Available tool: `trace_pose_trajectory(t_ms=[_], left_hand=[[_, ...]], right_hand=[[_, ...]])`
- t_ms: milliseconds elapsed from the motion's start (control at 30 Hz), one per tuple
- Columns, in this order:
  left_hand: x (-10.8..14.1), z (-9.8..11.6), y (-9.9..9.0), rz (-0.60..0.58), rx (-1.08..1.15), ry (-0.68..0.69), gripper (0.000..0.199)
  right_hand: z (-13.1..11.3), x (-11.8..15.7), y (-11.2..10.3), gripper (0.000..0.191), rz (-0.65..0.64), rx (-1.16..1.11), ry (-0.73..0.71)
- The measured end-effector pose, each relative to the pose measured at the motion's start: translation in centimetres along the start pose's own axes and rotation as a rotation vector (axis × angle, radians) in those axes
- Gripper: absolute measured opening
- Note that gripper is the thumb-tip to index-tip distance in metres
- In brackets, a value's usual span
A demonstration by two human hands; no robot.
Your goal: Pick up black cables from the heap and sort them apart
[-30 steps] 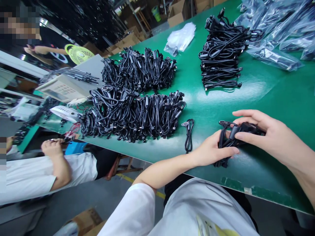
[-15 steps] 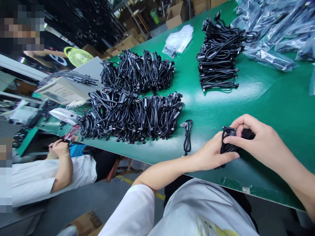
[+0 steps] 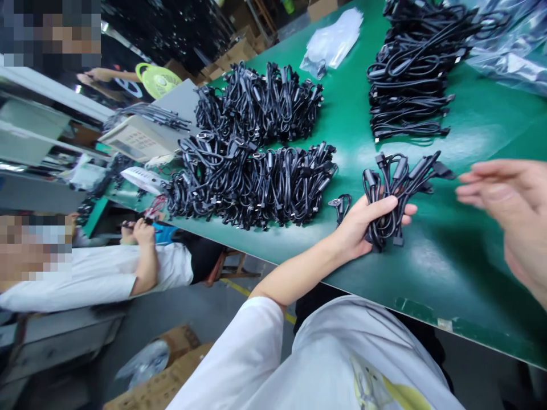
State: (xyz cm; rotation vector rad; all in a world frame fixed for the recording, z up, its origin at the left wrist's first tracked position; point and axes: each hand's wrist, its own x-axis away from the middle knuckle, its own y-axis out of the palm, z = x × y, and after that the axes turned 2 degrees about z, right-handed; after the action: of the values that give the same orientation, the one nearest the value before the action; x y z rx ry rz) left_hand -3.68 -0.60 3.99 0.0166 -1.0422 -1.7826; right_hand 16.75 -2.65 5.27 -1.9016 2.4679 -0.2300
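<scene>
A bunch of coiled black cables (image 3: 387,213) is gripped in my left hand (image 3: 356,222), thumb across the coils and fingertips showing on the far side. Their connectors stick out at the top and bottom. To the right, my right hand (image 3: 508,199) is raised over the table, apart from the bunch, its fingers extended and holding nothing I can see. One single coiled cable (image 3: 341,206) lies just left of the bunch, partly hidden by my left forearm.
Two long heaps of coiled cables (image 3: 252,188) cover the left of the green table (image 3: 470,273). A stacked row of cables (image 3: 408,85) lies beyond my hands, near clear plastic bags (image 3: 513,62). Another person (image 3: 106,267) sits at the left, hands on something dark.
The cable bunch has been lifted and turned toward view in my left hand. My right hand has let go of it and moved right. The camera view has shifted.
</scene>
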Motion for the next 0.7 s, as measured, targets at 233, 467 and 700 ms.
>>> trace_pose_trajectory(t_ms=[233, 467, 700], left_hand=[[0.8, 1.1, 0.1, -0.18, 0.336, -0.183, 0.012], [1.0, 0.4, -0.7, -0.325, 0.31, -0.407, 0.037], [-0.6, -3.8, -1.5, -0.257, 0.111, -0.507, 0.051]], right_hand=[[2.3, 0.1, 2.3, 0.037, -0.237, -0.401, 0.368], [4.4, 1.9, 3.0, 0.052, -0.78, -0.489, 0.474], [2.6, 1.7, 2.7, 0.045, -0.574, -0.489, 0.316]])
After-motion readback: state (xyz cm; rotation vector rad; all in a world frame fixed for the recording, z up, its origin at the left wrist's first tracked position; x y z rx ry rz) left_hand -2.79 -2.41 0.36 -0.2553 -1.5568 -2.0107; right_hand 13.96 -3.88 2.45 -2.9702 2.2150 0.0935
